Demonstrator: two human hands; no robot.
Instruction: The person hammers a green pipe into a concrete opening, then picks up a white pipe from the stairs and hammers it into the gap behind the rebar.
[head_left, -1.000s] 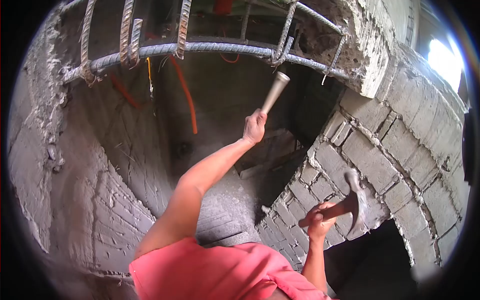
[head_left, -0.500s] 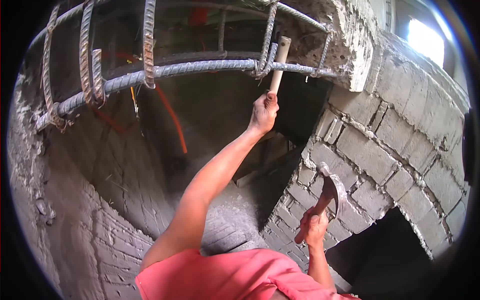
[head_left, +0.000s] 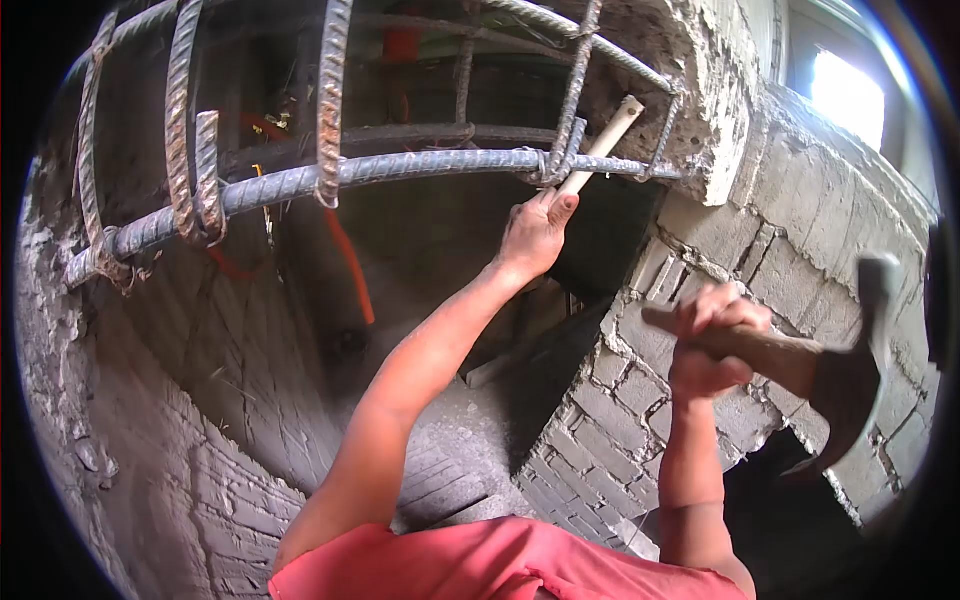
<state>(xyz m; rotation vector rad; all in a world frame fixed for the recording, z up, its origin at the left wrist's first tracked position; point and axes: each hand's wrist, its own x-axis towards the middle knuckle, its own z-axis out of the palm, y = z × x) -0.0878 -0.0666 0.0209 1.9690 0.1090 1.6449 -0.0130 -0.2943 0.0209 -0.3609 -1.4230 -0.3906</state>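
Observation:
My left hand [head_left: 535,236] is closed round the lower end of a pale rod [head_left: 608,140], which leans up to the right across the long ribbed steel bar [head_left: 400,168], beside a bar loop near the broken concrete [head_left: 700,120]. My right hand [head_left: 715,335] grips the wooden handle of a claw hammer [head_left: 850,385] at the right, in front of the block wall. The hammer's head points right, away from the rod, and is slightly blurred. The rod's lower end is hidden in my left hand.
Vertical ribbed bars [head_left: 330,100] and short bar stubs cross the upper left. An orange tube [head_left: 350,268] hangs below them. A grey block wall [head_left: 640,420] with a dark opening stands right, a rough plastered wall [head_left: 200,480] left.
My right hand has risen and swung the hammer up and right. The rod now tilts further to the right in my left hand. The view has shifted slightly.

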